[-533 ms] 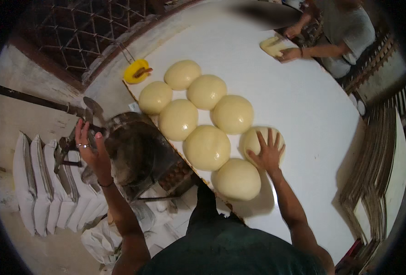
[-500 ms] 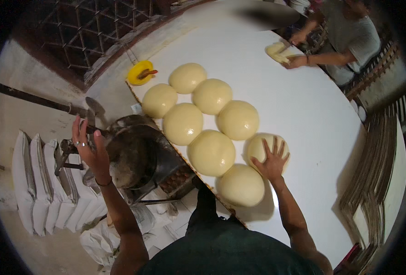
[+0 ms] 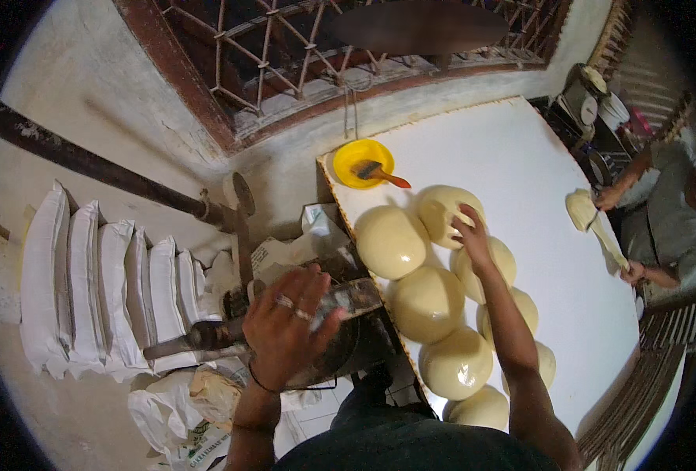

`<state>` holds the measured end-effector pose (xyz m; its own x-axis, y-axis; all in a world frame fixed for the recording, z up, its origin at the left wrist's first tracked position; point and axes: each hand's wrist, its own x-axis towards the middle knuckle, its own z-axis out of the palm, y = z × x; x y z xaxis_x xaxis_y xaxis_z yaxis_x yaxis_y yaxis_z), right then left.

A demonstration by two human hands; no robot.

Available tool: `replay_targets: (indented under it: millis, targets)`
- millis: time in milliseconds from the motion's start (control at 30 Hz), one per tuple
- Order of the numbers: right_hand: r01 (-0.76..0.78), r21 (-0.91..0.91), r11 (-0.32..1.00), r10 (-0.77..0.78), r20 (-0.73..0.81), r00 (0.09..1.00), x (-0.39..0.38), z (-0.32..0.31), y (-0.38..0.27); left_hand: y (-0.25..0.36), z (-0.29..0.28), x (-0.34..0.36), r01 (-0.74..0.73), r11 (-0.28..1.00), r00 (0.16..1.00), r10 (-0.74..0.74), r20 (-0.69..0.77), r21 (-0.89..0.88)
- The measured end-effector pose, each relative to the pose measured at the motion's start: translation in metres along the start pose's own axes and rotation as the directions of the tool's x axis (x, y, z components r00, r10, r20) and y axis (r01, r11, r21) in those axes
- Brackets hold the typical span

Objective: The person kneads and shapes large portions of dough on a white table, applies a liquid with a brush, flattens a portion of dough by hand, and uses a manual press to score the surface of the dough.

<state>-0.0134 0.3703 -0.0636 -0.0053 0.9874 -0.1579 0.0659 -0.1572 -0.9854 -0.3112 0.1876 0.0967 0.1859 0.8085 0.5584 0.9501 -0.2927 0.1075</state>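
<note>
White tabletop (image 3: 575,306): round dough ball (image 3: 440,204) domes upward beneath parted right fingers (image 3: 473,221); left fingers (image 3: 312,292) outstretched.

I look steeply down through the left head-worn fisheye: wearer's torso (image 3: 411,446) near, white table (image 3: 575,314) right, barred window (image 3: 285,59) far.

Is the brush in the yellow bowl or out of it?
Partly in: the brush's dark bristles lie inside the yellow bowl, while its orange-red handle sticks out past the rim.
</note>
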Motion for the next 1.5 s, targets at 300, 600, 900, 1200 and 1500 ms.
replay_targets:
  millis: [300,600,900,1200,1500]
  targets:
    - [0.056,0.159,0.986,-0.028,-0.176,0.984,0.202,0.145,0.026,0.001,-0.011,0.008,0.11,0.993,0.979,-0.101,0.175,-0.04]
    - [0.188,0.196,0.962,-0.162,-0.14,0.977,0.269,0.185,0.039,0.003,-0.01,0.011,0.114,0.991,0.977,-0.1,0.186,-0.065]
    - [0.756,-0.458,0.467,-0.732,0.279,0.622,0.211,0.167,0.001,0.001,-0.012,0.011,0.111,0.993,0.982,-0.117,0.15,0.049]
    - [0.395,-0.217,0.893,-0.37,0.148,0.917,0.138,0.12,-0.015,0.004,0.011,0.012,0.09,0.991,0.996,-0.089,-0.015,0.097]
    - [-0.052,0.799,0.6,0.205,-0.091,0.975,-0.189,-0.183,0.007,0.005,0.007,0.0,0.264,0.953,0.951,-0.282,0.124,0.147]
